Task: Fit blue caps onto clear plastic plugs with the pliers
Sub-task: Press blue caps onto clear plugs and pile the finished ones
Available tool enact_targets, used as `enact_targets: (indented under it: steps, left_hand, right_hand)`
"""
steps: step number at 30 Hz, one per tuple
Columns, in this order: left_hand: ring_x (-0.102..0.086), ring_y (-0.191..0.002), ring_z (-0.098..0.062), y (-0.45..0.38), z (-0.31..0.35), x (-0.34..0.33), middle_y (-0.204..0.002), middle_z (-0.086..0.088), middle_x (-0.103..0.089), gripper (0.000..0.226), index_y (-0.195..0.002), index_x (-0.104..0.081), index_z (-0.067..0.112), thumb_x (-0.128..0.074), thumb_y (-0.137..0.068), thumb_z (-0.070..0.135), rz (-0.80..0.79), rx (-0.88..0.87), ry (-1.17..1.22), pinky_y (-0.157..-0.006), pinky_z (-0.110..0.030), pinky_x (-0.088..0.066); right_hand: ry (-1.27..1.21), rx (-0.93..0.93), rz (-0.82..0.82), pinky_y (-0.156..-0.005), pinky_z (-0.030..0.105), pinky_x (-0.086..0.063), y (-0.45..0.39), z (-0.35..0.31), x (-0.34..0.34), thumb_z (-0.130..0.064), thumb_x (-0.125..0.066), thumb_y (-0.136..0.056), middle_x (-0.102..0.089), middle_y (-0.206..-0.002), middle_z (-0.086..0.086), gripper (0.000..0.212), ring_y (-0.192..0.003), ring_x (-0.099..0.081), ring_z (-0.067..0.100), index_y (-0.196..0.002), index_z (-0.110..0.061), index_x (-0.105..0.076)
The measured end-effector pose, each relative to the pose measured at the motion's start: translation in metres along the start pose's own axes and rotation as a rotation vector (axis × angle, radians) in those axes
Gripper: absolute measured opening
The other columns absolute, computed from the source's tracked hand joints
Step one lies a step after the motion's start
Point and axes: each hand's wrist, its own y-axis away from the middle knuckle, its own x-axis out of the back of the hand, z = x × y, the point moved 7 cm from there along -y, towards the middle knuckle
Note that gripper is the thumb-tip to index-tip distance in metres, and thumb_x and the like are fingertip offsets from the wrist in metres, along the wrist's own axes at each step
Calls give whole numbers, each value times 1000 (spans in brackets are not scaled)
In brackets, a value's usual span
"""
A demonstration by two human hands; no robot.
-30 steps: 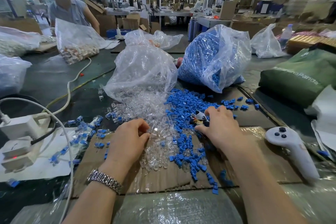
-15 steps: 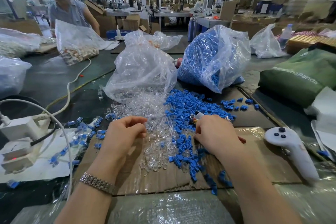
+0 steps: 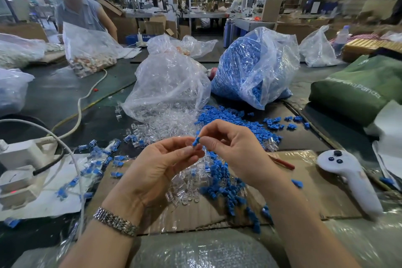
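Right hand (image 3: 235, 148): blue cap (image 3: 195, 142) pinched at fingertips | left hand (image 3: 165, 165): clear plug (image 3: 189, 145) pinched, barely discernible | relation: cap held directly right of plug, touching, axes roughly aligned | pliers handle (image 3: 282, 162) seen under right wrist, judged needed next.

Bare cardboard (image 3: 304, 198) open between blue caps (image 3: 226, 187) and white controller (image 3: 352, 180), two bulky bags (image 3: 169, 85) blocking the far side

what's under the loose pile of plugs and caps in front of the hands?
A flat cardboard sheet: the clear plugs and blue caps lie on it. Farther back they spill onto the dark table. Whatever lies beneath the cardboard is covered.
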Motion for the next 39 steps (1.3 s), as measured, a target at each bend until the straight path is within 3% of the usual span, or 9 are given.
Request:
enact_targets:
  steps: [3,10,16,19,22,25,28,35,39]
  left_hand:
    - [-76,-92,-31,2,2,-3,-104,-25,-74,23,-98,-78,-4,-69,-76,-7,-14,-3,-21,-73,-25,-61]
    - [-75,-97,-34,2,3,-3,-104,-25,-74,23,-94,-79,-3,-71,-74,-8,-3,-32,-84,-76,-26,-61]
    - [-75,-97,-35,1,3,-1,-103,-26,-74,21,-93,-79,-1,-71,-75,-8,-15,-42,-97,-78,-27,-61]
    - [-74,-98,-36,-1,2,3,-105,-28,-73,24,-99,-76,-5,-71,-76,-9,-22,-38,-60,-79,-28,-61]
    - [-73,-101,-38,-3,0,7,-103,-27,-73,25,-102,-76,-5,-72,-77,-10,-17,-34,-7,-80,-28,-60]
    - [-73,-104,-38,-5,0,11,-105,-28,-73,35,-103,-76,-4,-86,-69,-4,-24,-24,2,-81,-28,-60]
    - [-72,-106,-39,-7,0,14,-109,-30,-71,51,-104,-76,-4,-98,-58,3,-6,-19,18,-81,-28,-60]
    - [-74,-99,-37,-7,0,21,-108,-29,-72,20,-95,-79,-2,-75,-77,-9,90,-26,75,-73,-28,-61]
    - [-75,-96,-32,-5,6,22,-109,-26,-73,19,-92,-79,1,-74,-75,-4,151,-57,34,-69,-27,-63]
  right_hand:
    - [93,30,6,-70,20,-46,0,2,0,-16,-69,-97,-67,-82,-5,5,-71,-57,3,-95,-21,-70]
    - [259,116,-8,-76,14,-44,-1,-1,-5,-14,-69,-97,-62,-89,-7,7,-83,-59,9,-93,-20,-67]
    - [246,87,-35,-74,12,-43,0,0,-6,-18,-70,-96,-63,-85,-10,7,-80,-58,3,-95,-25,-67]
    - [195,-47,3,-70,15,-47,1,8,10,-40,-71,-92,-65,-93,-13,17,-78,-59,-3,-106,-35,-64]
    - [669,-332,142,-96,35,-48,4,33,48,-52,-65,-93,-56,-121,-8,40,-114,-55,10,-125,-29,-56]
    - [998,-716,76,-110,55,-37,18,62,67,-62,-61,-91,-45,-139,10,61,-132,-41,31,-131,-17,-51]
    - [978,-787,8,-106,55,-42,21,73,67,-62,-63,-90,-51,-127,11,51,-124,-45,33,-109,-16,-54]
    - [1033,-701,-47,-87,43,-47,16,65,58,-49,-56,-96,-51,-110,11,36,-108,-49,30,-94,-14,-52]
    - [780,-632,46,-73,44,-49,10,56,56,-35,-48,-98,-59,-84,8,29,-79,-58,27,-82,-11,-55]
